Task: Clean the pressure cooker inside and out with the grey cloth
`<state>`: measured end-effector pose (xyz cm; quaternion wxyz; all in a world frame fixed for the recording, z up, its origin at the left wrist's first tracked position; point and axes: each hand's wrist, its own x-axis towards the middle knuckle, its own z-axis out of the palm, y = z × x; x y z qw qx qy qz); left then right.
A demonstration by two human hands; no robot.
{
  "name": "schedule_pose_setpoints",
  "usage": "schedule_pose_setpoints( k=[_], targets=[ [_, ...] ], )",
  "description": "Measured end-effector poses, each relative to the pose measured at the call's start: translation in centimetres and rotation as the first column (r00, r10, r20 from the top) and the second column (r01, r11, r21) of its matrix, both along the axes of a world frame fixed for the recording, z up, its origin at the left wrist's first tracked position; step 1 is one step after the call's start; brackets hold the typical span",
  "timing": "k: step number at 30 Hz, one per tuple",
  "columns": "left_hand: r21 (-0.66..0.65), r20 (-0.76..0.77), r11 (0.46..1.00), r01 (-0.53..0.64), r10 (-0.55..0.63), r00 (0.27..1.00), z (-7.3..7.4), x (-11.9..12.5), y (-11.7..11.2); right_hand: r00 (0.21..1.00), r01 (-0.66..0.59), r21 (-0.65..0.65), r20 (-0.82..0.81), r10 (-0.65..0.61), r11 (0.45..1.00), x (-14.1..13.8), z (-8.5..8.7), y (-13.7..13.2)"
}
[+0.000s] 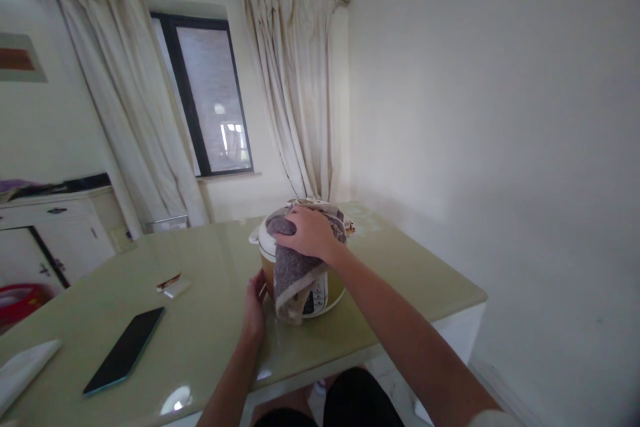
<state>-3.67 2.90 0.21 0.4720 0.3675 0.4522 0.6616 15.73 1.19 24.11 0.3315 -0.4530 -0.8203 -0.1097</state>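
Observation:
A rounded electric cooker [269,268] with a white lid and a gold-brown body stands on the table, its control panel [316,299] facing me. A grey-purple patterned cloth [295,275] is draped over the lid and hangs down the front, covering part of the body and panel. My right hand [310,232] is on top of the lid, its fingers bent around the bunched cloth. Low on the cooker's left side rests my left hand [255,310], its fingers extended against the body and the fingertips partly hidden.
On the glossy greenish table [210,327] lie a dark phone [125,350], small packets [175,285] and a white item [25,367] at the left edge. Small wrapped items [349,225] sit behind the cooker. A white wall [500,147] borders the right side.

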Motion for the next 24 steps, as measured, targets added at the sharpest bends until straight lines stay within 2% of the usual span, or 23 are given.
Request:
schedule_pose_setpoints(
  k=[2,5,7,9,11,13,15,16,18,20,22,24],
  targets=[
    [0.030,-0.006,0.999,-0.040,0.040,0.999,-0.1,0.2,0.4,0.987,0.085,0.065,-0.144,-0.075,0.994,2.7,-1.7,-0.3],
    [0.052,-0.004,0.997,-0.049,0.050,0.999,-0.3,0.3,0.7,0.926,0.174,0.041,-0.346,-0.149,0.984,6.7,-3.8,0.6],
    [0.056,-0.006,0.997,-0.056,0.056,0.998,-0.1,0.4,0.7,0.906,0.151,0.005,-0.400,-0.136,0.989,8.7,-4.1,2.2],
    [0.047,-0.022,0.994,-0.096,0.097,0.995,0.6,0.6,0.4,0.895,0.138,-0.059,-0.420,-0.150,0.989,9.8,-3.7,3.9],
    [0.083,-0.088,0.978,-0.191,0.198,0.976,2.2,0.8,-0.1,0.878,0.157,-0.147,-0.432,-0.207,0.977,10.1,-3.0,5.0],
    [0.216,-0.185,0.924,-0.316,0.356,0.916,4.7,1.0,-0.7,0.875,0.167,-0.167,-0.429,-0.224,0.972,9.7,-2.7,4.8],
    [0.420,-0.248,0.820,-0.388,0.516,0.820,8.3,1.4,-1.3,0.894,0.142,-0.063,-0.419,-0.155,0.988,8.7,-3.6,3.2],
    [0.525,-0.266,0.764,-0.376,0.567,0.780,10.3,1.7,-1.4,0.907,0.120,0.018,-0.410,-0.102,0.993,8.0,-4.6,2.0],
    [0.700,-0.379,0.690,-0.185,0.579,0.722,14.4,2.5,-1.5,0.925,0.073,0.182,-0.380,0.002,0.981,6.7,-7.7,-0.8],
    [0.750,-0.555,0.654,0.098,0.542,0.631,17.7,3.6,-1.2,0.941,0.024,0.301,-0.329,0.081,0.953,5.5,-11.8,-3.3],
    [0.705,-0.691,0.644,0.299,0.527,0.494,19.7,4.6,-0.8,0.947,0.003,0.362,-0.301,0.114,0.932,4.7,-16.1,-4.7],
    [0.635,-0.772,0.667,0.390,0.535,0.342,20.3,5.4,-0.6,0.920,0.045,0.312,-0.384,0.082,0.949,4.5,-19.8,-4.8]
  ],
)
